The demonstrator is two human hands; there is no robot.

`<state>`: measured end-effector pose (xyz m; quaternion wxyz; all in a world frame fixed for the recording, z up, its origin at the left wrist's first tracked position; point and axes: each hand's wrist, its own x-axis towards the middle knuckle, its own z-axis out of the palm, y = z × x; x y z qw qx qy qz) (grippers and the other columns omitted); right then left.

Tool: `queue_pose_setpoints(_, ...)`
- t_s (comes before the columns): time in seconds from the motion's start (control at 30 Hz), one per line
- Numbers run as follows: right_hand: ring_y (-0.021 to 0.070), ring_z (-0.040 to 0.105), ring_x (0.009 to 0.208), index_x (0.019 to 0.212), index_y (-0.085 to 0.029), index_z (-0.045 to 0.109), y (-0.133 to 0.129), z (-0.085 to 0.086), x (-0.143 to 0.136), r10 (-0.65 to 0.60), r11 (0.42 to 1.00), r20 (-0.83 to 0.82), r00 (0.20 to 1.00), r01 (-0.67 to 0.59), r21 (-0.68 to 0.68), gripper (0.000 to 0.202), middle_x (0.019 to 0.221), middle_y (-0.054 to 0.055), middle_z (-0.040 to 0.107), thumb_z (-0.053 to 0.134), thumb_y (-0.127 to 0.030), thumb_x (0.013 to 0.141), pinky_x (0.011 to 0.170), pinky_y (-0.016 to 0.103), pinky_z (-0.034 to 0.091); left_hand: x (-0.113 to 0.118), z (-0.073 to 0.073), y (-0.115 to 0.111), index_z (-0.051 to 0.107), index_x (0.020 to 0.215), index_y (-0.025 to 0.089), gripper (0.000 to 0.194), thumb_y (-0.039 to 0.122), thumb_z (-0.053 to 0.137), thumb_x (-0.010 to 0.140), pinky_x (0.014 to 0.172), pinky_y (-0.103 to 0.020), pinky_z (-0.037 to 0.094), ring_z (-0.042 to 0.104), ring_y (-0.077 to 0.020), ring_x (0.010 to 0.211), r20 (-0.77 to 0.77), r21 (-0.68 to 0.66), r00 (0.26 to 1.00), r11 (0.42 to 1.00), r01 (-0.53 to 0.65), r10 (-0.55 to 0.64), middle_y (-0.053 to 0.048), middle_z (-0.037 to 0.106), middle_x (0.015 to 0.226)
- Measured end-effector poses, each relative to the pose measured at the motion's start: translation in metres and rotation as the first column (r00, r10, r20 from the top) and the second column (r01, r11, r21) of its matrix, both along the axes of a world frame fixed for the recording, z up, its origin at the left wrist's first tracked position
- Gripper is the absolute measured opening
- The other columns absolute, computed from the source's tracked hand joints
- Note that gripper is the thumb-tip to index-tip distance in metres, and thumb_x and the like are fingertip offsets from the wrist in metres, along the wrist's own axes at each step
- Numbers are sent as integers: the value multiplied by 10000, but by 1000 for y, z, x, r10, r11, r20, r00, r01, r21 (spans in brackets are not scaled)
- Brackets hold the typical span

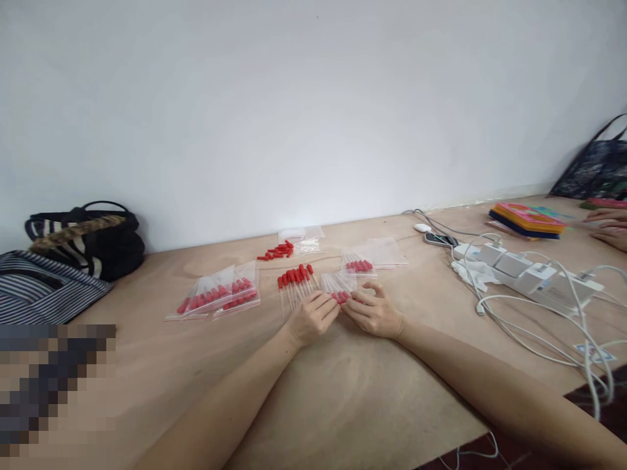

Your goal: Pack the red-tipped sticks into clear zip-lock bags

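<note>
My left hand (313, 316) and my right hand (372, 310) pinch the near edge of a clear zip bag (337, 284) from either side. Inside that bag lie several clear droppers with red rubber bulbs, the bulbs toward me. Just beyond my left hand is a row of loose droppers (295, 277), bulbs pointing away. Filled bags (215, 294) overlap on the left. Another bag of droppers (359, 265) rests behind my right hand, partly over a clear bag (386, 251). Loose red bulbs (279, 250) are heaped farther back, beside clear tubes (307, 245) on a plastic bag.
White chargers on a power strip (529, 271) with tangled cables stand to the right. Behind them are stacked coloured boards (529, 219) and another person's hands (610, 225). A black bag (108, 235) and striped cloth (44, 287) lie left. A wall bounds the table's back.
</note>
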<state>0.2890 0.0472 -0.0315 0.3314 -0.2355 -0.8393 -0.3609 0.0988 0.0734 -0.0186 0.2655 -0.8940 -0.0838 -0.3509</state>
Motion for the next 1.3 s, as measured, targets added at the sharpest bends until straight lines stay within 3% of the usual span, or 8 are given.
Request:
queue_pose_setpoints(0.23,114,573,788,843,-203,610,-7,0,23,-125,992,-78,989,123,-31,163,779,-1,668,465,-136,873,874,345,299,-7,3,-3,592,868,90,252,55,347,913,613,-306,472,564,-175,651,39,0,997,998,-67,67,-63,603,689)
queue_pose_setpoints(0.43,110,578,726,770,-186,601,-5,3,30,-174,984,-136,975,167,-56,106,685,-7,646,533,-151,843,842,330,321,-10,0,-4,598,791,106,270,79,363,922,524,-265,425,507,-148,539,89,-44,989,992,-117,121,-20,516,580)
queue_pose_setpoints(0.5,123,585,747,842,-186,611,-3,3,31,-154,985,-141,978,141,-97,70,767,15,665,542,-175,839,806,322,357,-10,-1,-4,600,799,109,271,90,362,926,521,-261,426,506,-146,539,97,-65,988,991,-116,122,-19,515,581)
queue_pose_setpoints(0.63,128,603,827,1048,-181,591,2,-4,27,-72,956,-197,978,11,-293,221,988,81,648,454,-183,874,703,262,459,-9,-5,-2,595,842,116,231,96,380,923,557,-262,462,531,-145,572,100,-127,991,989,-74,87,-20,544,607)
queue_pose_setpoints(0.87,160,590,990,1091,-193,605,17,-18,34,-52,883,-417,907,-153,-444,307,1076,95,622,377,-188,886,842,309,505,-28,-1,-19,543,1013,112,176,164,404,919,721,-313,511,590,-185,810,95,-279,994,960,-25,53,-100,615,874)
queue_pose_setpoints(1.1,182,600,962,992,-222,661,61,-13,60,-229,866,-531,816,-78,-494,291,1056,74,632,399,-263,872,845,354,495,-88,6,-63,566,927,159,194,122,376,906,625,-254,502,591,-151,698,33,-414,995,907,-76,98,-57,613,785)
queue_pose_setpoints(1.2,198,591,951,985,-215,666,69,-12,66,-315,816,-437,843,6,-578,283,1053,75,634,426,-258,841,839,377,469,-97,8,-71,578,913,170,218,125,364,907,612,-244,500,594,-145,677,10,-452,990,883,-124,144,-48,616,772)
queue_pose_setpoints(1.3,247,541,1007,1036,-242,644,69,-8,73,-472,735,-296,831,185,-652,296,1116,70,603,509,-295,777,866,448,398,-96,9,-69,586,916,170,221,139,367,909,615,-243,505,597,-144,680,-8,-471,990,873,-129,142,-48,618,782)
